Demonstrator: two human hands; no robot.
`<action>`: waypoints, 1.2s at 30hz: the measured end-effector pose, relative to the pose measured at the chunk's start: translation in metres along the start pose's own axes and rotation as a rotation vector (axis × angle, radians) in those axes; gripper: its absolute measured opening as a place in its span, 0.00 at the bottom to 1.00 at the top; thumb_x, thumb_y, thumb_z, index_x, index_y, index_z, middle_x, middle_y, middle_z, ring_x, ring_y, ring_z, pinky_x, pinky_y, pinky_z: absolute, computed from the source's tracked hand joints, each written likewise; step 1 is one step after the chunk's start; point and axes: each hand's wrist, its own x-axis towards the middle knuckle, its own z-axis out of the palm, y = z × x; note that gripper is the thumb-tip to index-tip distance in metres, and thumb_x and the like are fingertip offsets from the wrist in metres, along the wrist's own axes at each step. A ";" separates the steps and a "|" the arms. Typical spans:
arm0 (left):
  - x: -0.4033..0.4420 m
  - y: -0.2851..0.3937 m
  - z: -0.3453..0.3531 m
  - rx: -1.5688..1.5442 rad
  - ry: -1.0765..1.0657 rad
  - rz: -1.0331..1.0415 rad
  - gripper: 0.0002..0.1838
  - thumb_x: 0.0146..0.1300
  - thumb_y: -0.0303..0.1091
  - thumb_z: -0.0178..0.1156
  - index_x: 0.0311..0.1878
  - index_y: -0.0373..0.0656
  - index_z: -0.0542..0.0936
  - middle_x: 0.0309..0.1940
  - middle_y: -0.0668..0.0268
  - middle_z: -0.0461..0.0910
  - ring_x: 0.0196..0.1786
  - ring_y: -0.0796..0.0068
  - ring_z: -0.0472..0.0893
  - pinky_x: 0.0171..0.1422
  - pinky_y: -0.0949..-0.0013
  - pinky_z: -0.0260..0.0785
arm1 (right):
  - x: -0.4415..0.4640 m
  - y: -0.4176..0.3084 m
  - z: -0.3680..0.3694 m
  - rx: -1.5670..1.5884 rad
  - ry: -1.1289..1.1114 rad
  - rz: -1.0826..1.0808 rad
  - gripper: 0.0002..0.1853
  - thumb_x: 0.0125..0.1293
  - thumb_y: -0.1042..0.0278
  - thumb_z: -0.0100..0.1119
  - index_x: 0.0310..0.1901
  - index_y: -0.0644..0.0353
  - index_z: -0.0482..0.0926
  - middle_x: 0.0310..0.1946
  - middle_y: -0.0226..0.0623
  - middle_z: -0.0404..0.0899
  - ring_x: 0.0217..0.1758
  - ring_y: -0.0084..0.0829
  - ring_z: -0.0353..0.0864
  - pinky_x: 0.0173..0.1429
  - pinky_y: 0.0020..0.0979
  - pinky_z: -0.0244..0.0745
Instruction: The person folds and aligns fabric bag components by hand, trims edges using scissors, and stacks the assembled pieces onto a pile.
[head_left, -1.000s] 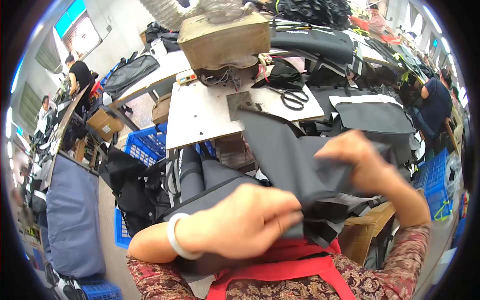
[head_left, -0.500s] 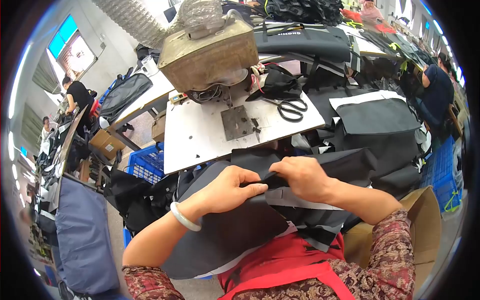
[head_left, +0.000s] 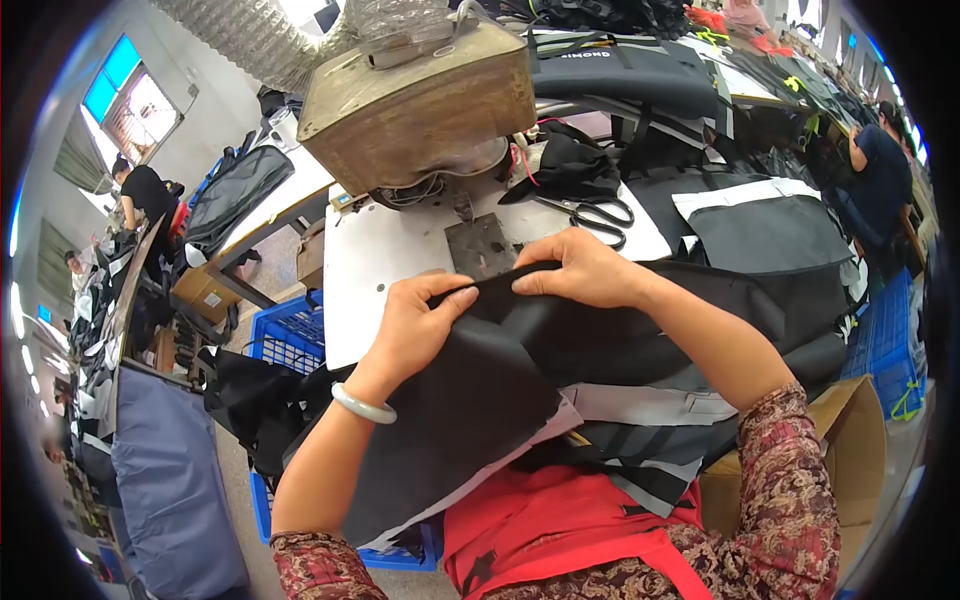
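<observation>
A large sheet of black fabric [head_left: 450, 420] with pale edges hangs from both my hands across my lap. My left hand [head_left: 425, 310], with a pale bangle [head_left: 364, 405] on its wrist, pinches the top edge between thumb and fingers. Just to its right, my right hand [head_left: 575, 268] pinches the same edge. The held edge is over the near side of the white worktable [head_left: 365, 270], in front of a dark metal plate [head_left: 472, 243]. Behind the plate stands a boxy machine head [head_left: 420, 105]. Black-handled scissors [head_left: 600, 217] lie right of it.
Blue plastic crates stand at the left [head_left: 283, 335] and right [head_left: 880, 340]. More black fabric pieces [head_left: 770, 235] are piled on the right, above an open cardboard box [head_left: 850, 450]. Other people work at the far left [head_left: 148, 195] and far right [head_left: 880, 175].
Both hands have moved up and away from my body, lifting the fabric edge from above my lap to the table's near side. More of the sheet now hangs below them.
</observation>
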 end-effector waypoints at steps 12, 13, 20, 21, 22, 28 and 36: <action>0.057 -0.048 0.001 -0.205 0.053 -0.226 0.12 0.64 0.31 0.66 0.45 0.32 0.86 0.34 0.68 0.84 0.35 0.83 0.79 0.41 0.79 0.71 | 0.051 0.026 -0.012 0.048 0.064 0.124 0.16 0.62 0.60 0.68 0.41 0.66 0.83 0.27 0.29 0.79 0.35 0.18 0.73 0.43 0.27 0.68; 0.058 -0.049 0.002 -0.212 0.050 -0.230 0.12 0.64 0.31 0.66 0.45 0.31 0.85 0.34 0.67 0.85 0.35 0.82 0.79 0.41 0.79 0.71 | 0.053 0.028 -0.012 0.052 0.061 0.134 0.17 0.61 0.60 0.69 0.42 0.66 0.84 0.29 0.32 0.80 0.37 0.21 0.75 0.45 0.28 0.69; 0.067 -0.056 0.005 -0.256 0.083 -0.235 0.13 0.63 0.32 0.67 0.43 0.30 0.86 0.31 0.68 0.84 0.35 0.82 0.78 0.42 0.76 0.71 | 0.063 0.047 -0.015 0.117 0.036 0.128 0.17 0.59 0.61 0.69 0.44 0.67 0.84 0.33 0.37 0.83 0.40 0.26 0.79 0.50 0.30 0.71; 0.068 -0.057 0.006 -0.254 0.087 -0.234 0.12 0.63 0.31 0.67 0.43 0.30 0.86 0.31 0.68 0.84 0.35 0.82 0.78 0.42 0.76 0.71 | 0.064 0.049 -0.014 0.112 0.051 0.109 0.16 0.60 0.62 0.69 0.42 0.67 0.84 0.30 0.33 0.80 0.38 0.23 0.76 0.47 0.29 0.70; 0.069 -0.058 0.006 -0.265 0.085 -0.240 0.12 0.63 0.31 0.67 0.43 0.30 0.86 0.31 0.67 0.84 0.35 0.82 0.78 0.42 0.76 0.71 | 0.064 0.051 -0.013 0.105 0.065 0.090 0.15 0.61 0.62 0.69 0.40 0.67 0.84 0.28 0.29 0.78 0.36 0.20 0.73 0.44 0.28 0.68; 0.076 -0.057 0.005 -0.350 0.072 -0.262 0.11 0.64 0.30 0.66 0.45 0.31 0.86 0.33 0.66 0.84 0.35 0.81 0.79 0.40 0.77 0.71 | 0.070 0.053 -0.017 0.118 0.070 0.093 0.13 0.62 0.63 0.69 0.38 0.66 0.83 0.27 0.25 0.77 0.35 0.16 0.71 0.42 0.25 0.67; 0.075 -0.057 0.004 -0.446 0.104 -0.296 0.12 0.64 0.29 0.67 0.47 0.31 0.85 0.35 0.65 0.85 0.35 0.80 0.80 0.42 0.77 0.73 | 0.074 0.056 -0.019 0.091 0.076 0.090 0.12 0.62 0.64 0.69 0.39 0.66 0.84 0.30 0.25 0.80 0.38 0.15 0.73 0.44 0.24 0.69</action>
